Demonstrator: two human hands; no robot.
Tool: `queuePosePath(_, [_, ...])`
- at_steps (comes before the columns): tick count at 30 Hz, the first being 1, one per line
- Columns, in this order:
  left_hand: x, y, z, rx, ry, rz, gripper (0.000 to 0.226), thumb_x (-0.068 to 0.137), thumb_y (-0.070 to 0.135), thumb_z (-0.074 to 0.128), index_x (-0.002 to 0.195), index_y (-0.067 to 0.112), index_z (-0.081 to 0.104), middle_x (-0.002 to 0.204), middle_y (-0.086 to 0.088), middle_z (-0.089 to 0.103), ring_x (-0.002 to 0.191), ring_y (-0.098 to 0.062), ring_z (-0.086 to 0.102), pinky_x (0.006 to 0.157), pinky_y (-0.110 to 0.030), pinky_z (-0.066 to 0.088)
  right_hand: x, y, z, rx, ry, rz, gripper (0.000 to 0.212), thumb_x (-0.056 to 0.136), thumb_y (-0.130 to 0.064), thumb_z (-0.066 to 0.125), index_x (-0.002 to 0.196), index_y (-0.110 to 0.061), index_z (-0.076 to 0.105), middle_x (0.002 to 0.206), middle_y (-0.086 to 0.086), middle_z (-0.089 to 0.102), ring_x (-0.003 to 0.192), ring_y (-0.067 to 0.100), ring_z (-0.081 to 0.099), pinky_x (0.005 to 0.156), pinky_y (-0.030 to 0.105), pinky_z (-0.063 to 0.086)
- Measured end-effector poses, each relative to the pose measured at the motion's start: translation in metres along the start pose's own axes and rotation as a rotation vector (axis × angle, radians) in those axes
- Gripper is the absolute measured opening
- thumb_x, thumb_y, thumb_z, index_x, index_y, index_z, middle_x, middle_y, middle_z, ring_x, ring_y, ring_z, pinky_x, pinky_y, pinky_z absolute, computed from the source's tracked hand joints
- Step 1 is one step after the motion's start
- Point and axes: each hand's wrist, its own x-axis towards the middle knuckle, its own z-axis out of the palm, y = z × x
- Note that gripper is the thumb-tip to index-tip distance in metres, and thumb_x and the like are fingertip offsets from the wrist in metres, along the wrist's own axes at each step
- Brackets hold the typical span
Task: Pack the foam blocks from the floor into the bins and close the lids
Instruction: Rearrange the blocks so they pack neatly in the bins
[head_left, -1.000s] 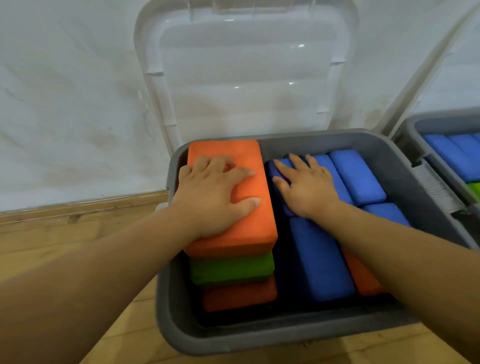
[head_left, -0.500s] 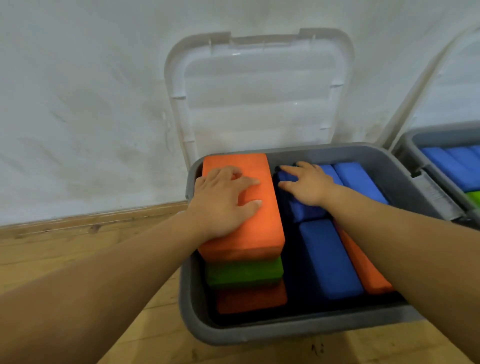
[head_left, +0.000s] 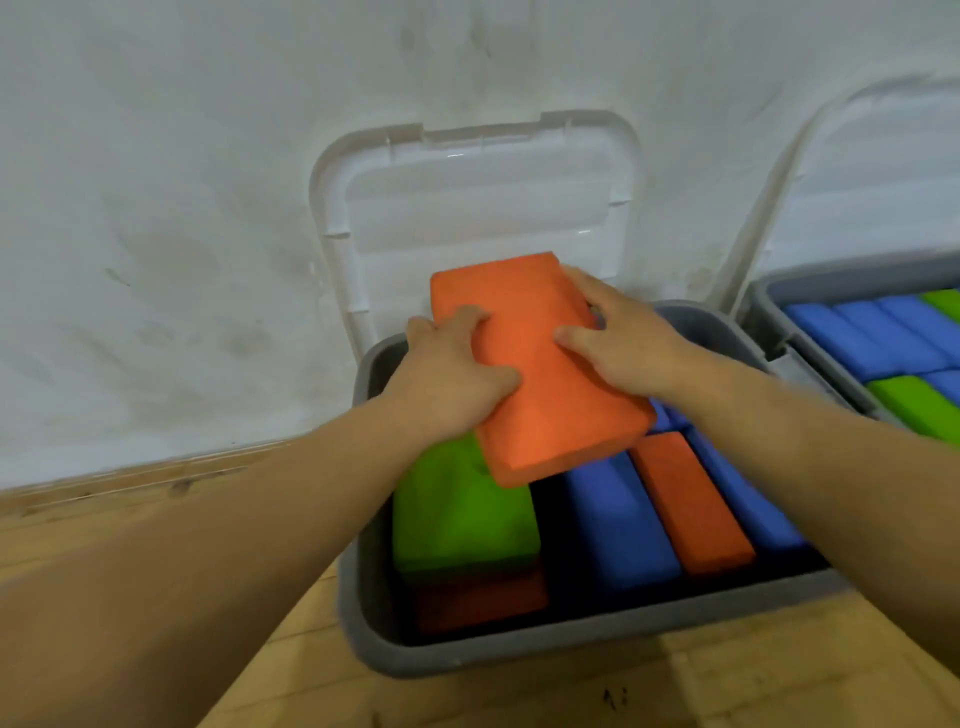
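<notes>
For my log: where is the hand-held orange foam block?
Head view, centre: the orange foam block is tilted above the grey bin, gripped by left hand and right hand, over the green foam block.

White scuffed wall (head_left: 182, 156) behind; wooden skirting strip (head_left: 156, 469) along its base; light wooden floor (head_left: 727, 686) below.

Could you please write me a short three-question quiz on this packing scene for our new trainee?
1. True or false: the lid of the near grey bin is shut.
2. What do the left hand and right hand hold? A) green block B) orange foam block C) blue block
3. Fill in: besides blue blocks, the second bin on the right holds ____ blocks.
Key: 1 false; 2 B; 3 green.
</notes>
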Motion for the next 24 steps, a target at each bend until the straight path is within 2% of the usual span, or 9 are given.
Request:
queuePosePath(2, [0.002,0.02,0.013,-0.063,-0.06,0.111,0.079,0.077,0.051,0.076,0.147,0.034,0.044,0.13,-0.002,0.039,0.091,-0.015,0.056,0.09,-0.021,0.044,-0.004,0.006,-0.04,-0.192,0.026,0.044,0.072,0.096,-0.045,0.061,0.159,-0.038,0.026,0.162,0.002,0.035,0.145,0.023,0.039,0.119,0.034,0.03])
queuePosePath(4, [0.001,0.032,0.035,-0.133,-0.163,0.219,0.084,0.072,0.054,0.08,0.146,0.03,0.048,0.131,-0.004,0.049,0.103,-0.019,0.063,0.102,-0.032,0.049,-0.014,0.021,-0.066,-0.347,0.017,0.146,0.072,0.097,-0.054,0.055,0.159,-0.038,0.023,0.16,0.008,0.036,0.142,0.03,0.041,0.116,0.039,0.032])
queuePosePath(7, [-0.009,0.033,0.084,0.014,-0.355,0.317,0.077,0.09,0.049,0.071,0.156,0.03,0.036,0.143,0.001,0.046,0.134,-0.02,0.048,0.116,-0.03,0.034,-0.041,0.07,-0.061,-0.551,-0.063,0.318,0.081,0.093,-0.07,0.042,0.161,-0.034,0.015,0.161,0.015,0.032,0.145,0.034,0.036,0.121,0.046,0.027])
queuePosePath(10, [-0.018,0.027,0.115,0.136,-0.43,0.402,0.084,0.093,0.058,0.062,0.16,0.042,0.013,0.155,-0.001,0.042,0.143,-0.021,0.039,0.119,-0.033,0.03,-0.061,0.109,-0.047,-0.469,-0.07,0.455,0.082,0.092,-0.076,0.03,0.161,-0.037,0.01,0.163,0.018,0.024,0.148,0.038,0.03,0.122,0.05,0.024])
queuePosePath(12, [-0.014,0.024,0.115,0.108,-0.444,0.375,0.083,0.095,0.052,0.064,0.16,0.041,0.014,0.154,-0.004,0.043,0.143,-0.02,0.039,0.118,-0.025,0.026,-0.06,0.11,-0.049,-0.432,-0.084,0.472,0.079,0.094,-0.074,0.031,0.16,-0.039,0.008,0.166,0.017,0.016,0.15,0.038,0.025,0.122,0.05,0.022])
queuePosePath(14, [-0.011,0.022,0.103,0.138,-0.436,0.351,0.08,0.095,0.051,0.064,0.16,0.038,0.019,0.154,-0.004,0.041,0.143,-0.02,0.037,0.117,-0.023,0.024,-0.059,0.096,-0.048,-0.47,-0.06,0.416,0.075,0.096,-0.069,0.038,0.16,-0.039,0.012,0.166,0.016,0.013,0.149,0.041,0.023,0.121,0.051,0.023])
queuePosePath(19, [-0.006,-0.021,0.058,0.277,-0.294,0.141,0.084,0.091,0.049,0.069,0.159,0.027,0.027,0.152,-0.012,0.04,0.142,-0.028,0.038,0.117,-0.032,0.029,-0.051,0.039,-0.018,-0.423,0.225,-0.027,0.057,0.09,-0.038,0.063,0.143,-0.02,0.052,0.144,0.013,0.047,0.132,0.035,0.046,0.113,0.042,0.033])
queuePosePath(21, [-0.008,-0.049,0.044,0.314,-0.248,0.028,0.092,0.082,0.056,0.071,0.158,0.023,0.031,0.153,-0.016,0.039,0.143,-0.031,0.036,0.119,-0.035,0.029,-0.041,0.018,0.003,-0.319,0.175,-0.155,0.05,0.087,-0.028,0.065,0.135,-0.016,0.059,0.133,0.013,0.055,0.122,0.033,0.053,0.107,0.037,0.036])
queuePosePath(24, [-0.017,-0.078,0.029,0.319,-0.199,-0.141,0.098,0.078,0.053,0.075,0.159,0.023,0.028,0.152,-0.018,0.036,0.14,-0.037,0.041,0.116,-0.038,0.035,-0.033,-0.002,0.043,-0.178,-0.097,-0.158,0.048,0.089,-0.025,0.066,0.135,-0.017,0.058,0.128,0.01,0.062,0.117,0.027,0.058,0.1,0.032,0.042])
